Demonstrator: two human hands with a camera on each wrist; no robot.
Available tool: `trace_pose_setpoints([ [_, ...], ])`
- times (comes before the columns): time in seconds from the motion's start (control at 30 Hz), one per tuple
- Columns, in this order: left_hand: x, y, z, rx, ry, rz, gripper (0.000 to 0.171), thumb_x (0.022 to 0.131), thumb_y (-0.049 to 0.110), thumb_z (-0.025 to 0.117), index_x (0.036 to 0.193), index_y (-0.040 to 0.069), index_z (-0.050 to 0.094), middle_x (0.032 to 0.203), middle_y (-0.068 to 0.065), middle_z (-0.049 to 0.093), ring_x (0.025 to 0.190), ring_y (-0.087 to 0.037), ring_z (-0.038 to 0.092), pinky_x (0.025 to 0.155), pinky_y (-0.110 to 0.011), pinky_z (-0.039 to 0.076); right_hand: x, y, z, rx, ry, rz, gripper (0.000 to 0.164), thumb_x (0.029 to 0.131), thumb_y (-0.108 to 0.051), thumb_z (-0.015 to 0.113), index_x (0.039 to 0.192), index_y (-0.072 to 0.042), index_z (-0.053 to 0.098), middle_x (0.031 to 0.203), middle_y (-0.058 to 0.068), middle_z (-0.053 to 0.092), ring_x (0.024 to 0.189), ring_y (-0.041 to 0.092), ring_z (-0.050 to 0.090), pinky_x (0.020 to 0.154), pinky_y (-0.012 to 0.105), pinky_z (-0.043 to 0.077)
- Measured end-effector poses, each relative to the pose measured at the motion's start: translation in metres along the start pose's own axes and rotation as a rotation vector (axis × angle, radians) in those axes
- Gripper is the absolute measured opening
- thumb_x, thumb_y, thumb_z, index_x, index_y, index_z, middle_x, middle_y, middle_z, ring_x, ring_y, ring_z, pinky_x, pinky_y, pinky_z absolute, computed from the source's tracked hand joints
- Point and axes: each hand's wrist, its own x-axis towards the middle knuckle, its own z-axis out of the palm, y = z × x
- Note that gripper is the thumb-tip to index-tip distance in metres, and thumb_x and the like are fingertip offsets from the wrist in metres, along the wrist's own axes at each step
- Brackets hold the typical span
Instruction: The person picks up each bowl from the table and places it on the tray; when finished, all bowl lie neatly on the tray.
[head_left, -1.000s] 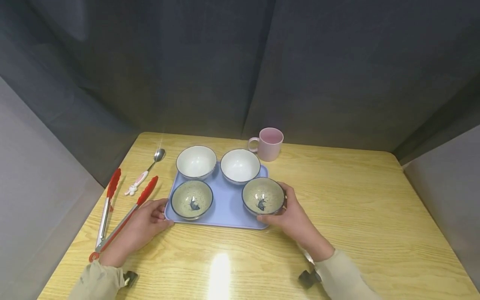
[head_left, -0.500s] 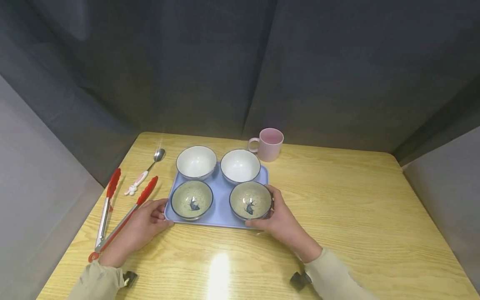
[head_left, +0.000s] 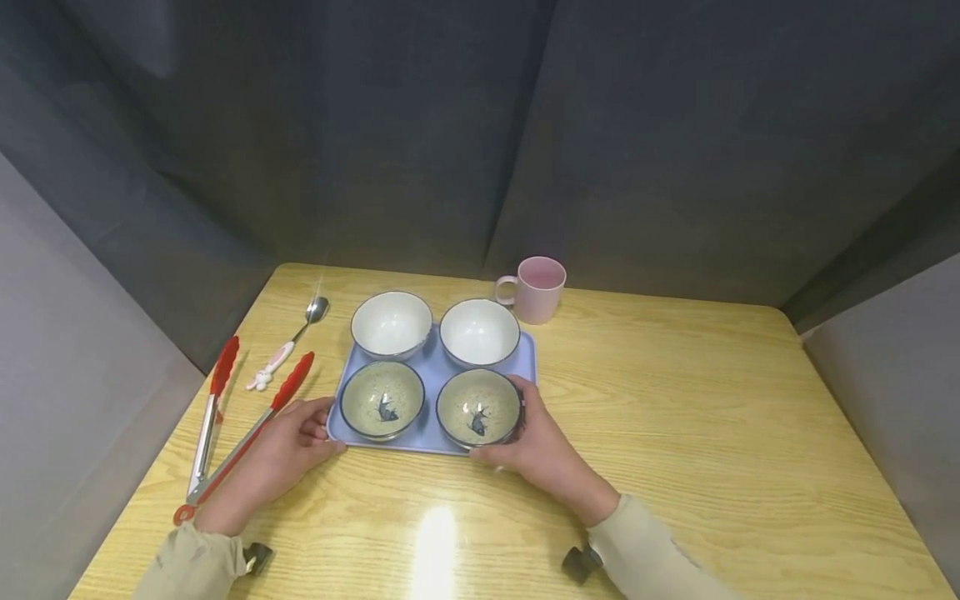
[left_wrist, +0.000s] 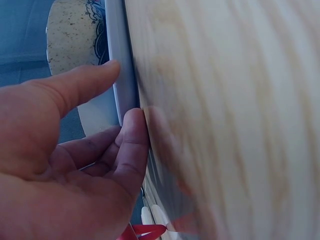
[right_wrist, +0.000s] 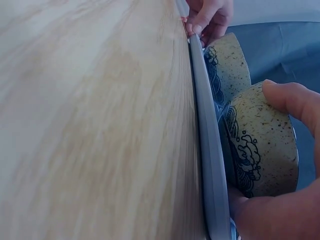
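Note:
My right hand (head_left: 542, 450) grips a speckled beige bowl (head_left: 477, 404) with a dark fish painted inside, at the tray's front right. The right wrist view shows its wave-patterned outer wall (right_wrist: 260, 145), with my thumb on its side and fingers on the far side. At the front left corner of the blue tray (head_left: 432, 371), my left hand (head_left: 279, 454) pinches the rim between thumb and fingers, seen close up in the left wrist view. A matching speckled bowl (head_left: 382, 402) sits just inside that corner. Behind stand two white bowls (head_left: 392, 323) with dark rims, side by side.
A pink mug (head_left: 539, 290) stands behind the tray's right back corner. To the left lie red-tipped tongs (head_left: 258, 429), spread apart, and a spoon (head_left: 288, 346) with a rabbit handle. The wooden table (head_left: 697, 417) extends to the right; a dark curtain hangs behind.
My right hand has moved the speckled bowl left and slightly nearer to me, beside its matching bowl. My left hand has stayed at the tray corner.

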Motion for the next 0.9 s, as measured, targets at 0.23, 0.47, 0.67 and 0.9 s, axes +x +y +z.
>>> trace_pose_setpoints([
  [0.23,-0.0009,-0.0006,0.0003,0.001,0.004,-0.004,0.072,0.095,0.006,0.089,0.156,-0.011,0.055,0.125,-0.019,0.067,0.1,-0.019,0.067,0.08,-0.017,0.06,0.0015,-0.001,0.005,0.026,-0.004,-0.011,0.126,0.074,-0.011,0.104,0.173,-0.01,0.024,0.176,0.019,0.036,0.166,0.04,0.038,0.137,0.059,0.033],
  [0.47,-0.0004,-0.0002,0.0003,0.0,0.004,-0.004,0.072,0.095,0.005,0.089,0.156,-0.011,0.055,0.125,-0.019,0.068,0.1,-0.02,0.067,0.081,-0.017,0.06,0.0026,-0.0005,0.0063,0.0,0.001,-0.012,0.127,0.074,-0.013,0.104,0.172,-0.008,0.024,0.176,0.021,0.037,0.168,0.04,0.036,0.139,0.059,0.028],
  [0.67,-0.0004,0.0008,0.0003,0.003,0.003,-0.006,0.071,0.095,0.004,0.088,0.156,-0.012,0.055,0.125,-0.019,0.067,0.1,-0.019,0.067,0.081,-0.016,0.06,0.0037,0.0007,0.0068,0.004,-0.009,-0.017,0.127,0.075,-0.014,0.103,0.173,-0.008,0.023,0.177,0.021,0.035,0.168,0.04,0.035,0.139,0.058,0.028],
  [0.9,-0.0006,0.0029,-0.0002,0.002,0.006,-0.002,0.071,0.094,0.004,0.088,0.156,-0.012,0.055,0.124,-0.02,0.067,0.099,-0.018,0.067,0.081,-0.017,0.06,0.0048,0.0023,0.006,0.001,-0.021,-0.024,0.128,0.076,-0.014,0.103,0.174,-0.009,0.022,0.178,0.02,0.033,0.17,0.04,0.033,0.139,0.058,0.028],
])
